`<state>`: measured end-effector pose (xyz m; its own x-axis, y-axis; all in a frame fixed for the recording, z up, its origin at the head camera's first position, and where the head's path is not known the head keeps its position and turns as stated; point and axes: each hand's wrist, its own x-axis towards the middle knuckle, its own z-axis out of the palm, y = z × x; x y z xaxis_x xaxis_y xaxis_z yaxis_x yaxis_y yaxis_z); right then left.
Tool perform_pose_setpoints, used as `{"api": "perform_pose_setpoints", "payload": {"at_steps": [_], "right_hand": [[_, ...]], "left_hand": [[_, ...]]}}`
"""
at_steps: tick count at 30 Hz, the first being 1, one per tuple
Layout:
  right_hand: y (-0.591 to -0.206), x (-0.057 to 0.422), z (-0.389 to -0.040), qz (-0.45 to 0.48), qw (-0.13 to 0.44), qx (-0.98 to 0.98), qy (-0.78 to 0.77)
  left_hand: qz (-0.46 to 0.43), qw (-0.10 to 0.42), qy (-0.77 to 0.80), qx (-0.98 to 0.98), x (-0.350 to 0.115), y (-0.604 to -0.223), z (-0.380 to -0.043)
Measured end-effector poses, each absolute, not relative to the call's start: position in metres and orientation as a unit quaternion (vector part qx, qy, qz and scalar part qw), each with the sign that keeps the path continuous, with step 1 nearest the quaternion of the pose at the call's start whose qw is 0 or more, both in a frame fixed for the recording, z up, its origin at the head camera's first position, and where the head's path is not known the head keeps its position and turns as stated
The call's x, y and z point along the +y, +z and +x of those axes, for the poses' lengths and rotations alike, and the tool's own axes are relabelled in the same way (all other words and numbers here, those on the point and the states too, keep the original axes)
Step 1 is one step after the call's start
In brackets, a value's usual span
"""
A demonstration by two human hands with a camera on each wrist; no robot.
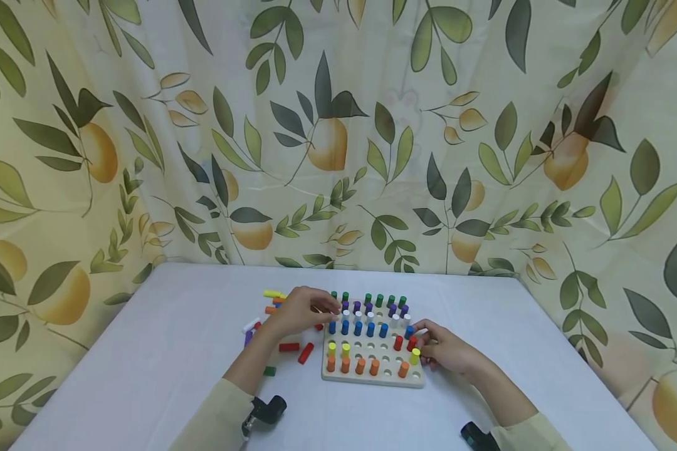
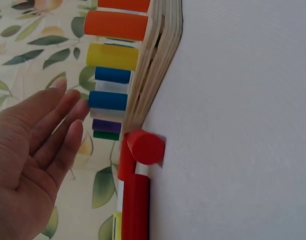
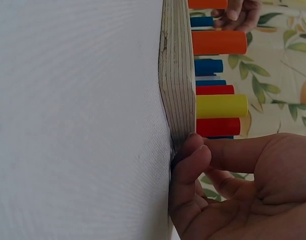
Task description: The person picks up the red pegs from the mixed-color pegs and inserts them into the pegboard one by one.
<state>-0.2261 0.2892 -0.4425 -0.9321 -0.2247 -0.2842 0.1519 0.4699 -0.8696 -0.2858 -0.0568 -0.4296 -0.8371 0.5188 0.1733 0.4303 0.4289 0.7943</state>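
A wooden pegboard (image 1: 372,379) lies on the table, with rows of green, purple, white, blue, red, yellow and orange pegs standing in it. Over its left part hovers my left hand (image 1: 304,311), fingertips near the white and purple pegs. In the left wrist view the fingers (image 2: 68,145) are loosely bent, with no peg visible between them. My right hand (image 1: 448,351) is at the board's right edge, beside a yellow peg (image 1: 415,356). Seen from the right wrist, its thumb and curled fingers (image 3: 185,185) grip the board's edge; part of that contact is hidden.
Loose pegs lie left of the board, among them red pegs (image 1: 289,347), a green peg (image 1: 269,371) and a yellow peg (image 1: 272,293). Some are partly behind the left arm. A white cloth (image 1: 175,351) covers the table, and a patterned curtain (image 1: 372,188) hangs behind.
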Motion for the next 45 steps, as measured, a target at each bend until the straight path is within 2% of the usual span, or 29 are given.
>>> {"api": "perform_pose_setpoints", "payload": {"at_steps": [12,36,45], "right_hand": [[-0.445,0.287,-0.226,-0.016,0.18,0.837,-0.516],[-0.441,0.288,-0.227,-0.021,0.183,0.838,-0.514],[-0.442,0.288,-0.227,-0.012,0.174,0.841,-0.512]], "left_hand": [[0.265,0.03,0.443,0.856,-0.073,-0.437,-0.288],[0.231,0.035,0.433,0.871,-0.092,-0.449,-0.292],[0.233,0.06,0.442,0.864,-0.09,-0.455,-0.295]]}}
